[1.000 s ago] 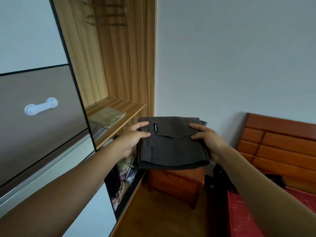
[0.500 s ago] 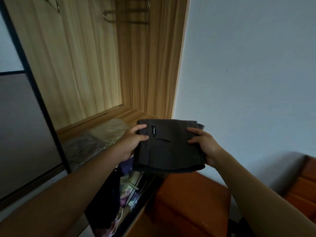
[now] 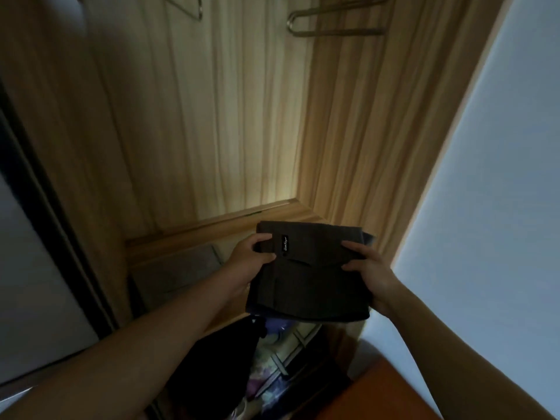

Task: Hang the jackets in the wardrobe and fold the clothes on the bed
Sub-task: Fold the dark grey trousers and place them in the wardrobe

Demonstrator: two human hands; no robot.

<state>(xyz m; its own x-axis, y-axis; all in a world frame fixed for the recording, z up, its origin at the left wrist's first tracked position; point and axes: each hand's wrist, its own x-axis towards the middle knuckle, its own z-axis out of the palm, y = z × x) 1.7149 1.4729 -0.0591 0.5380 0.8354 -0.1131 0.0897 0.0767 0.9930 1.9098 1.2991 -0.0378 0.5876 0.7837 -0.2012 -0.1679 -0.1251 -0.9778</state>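
A folded dark grey garment with a small black label hangs in the air over the wooden wardrobe shelf. My left hand grips its left edge, thumb on top. My right hand grips its right edge the same way. The garment's far edge reaches over the shelf's right part. Other folded clothes, greyish, lie on the shelf to the left of it.
Metal hangers hang at the top of the open wardrobe. A dark sliding door frame runs down the left. Below the shelf lies a compartment with dark and colourful items. A reddish wooden nightstand stands at lower right beside the pale wall.
I have moved closer to the wardrobe and the view has swung left; the bed is out of sight. Both hands have carried the folded garment forward over the shelf.
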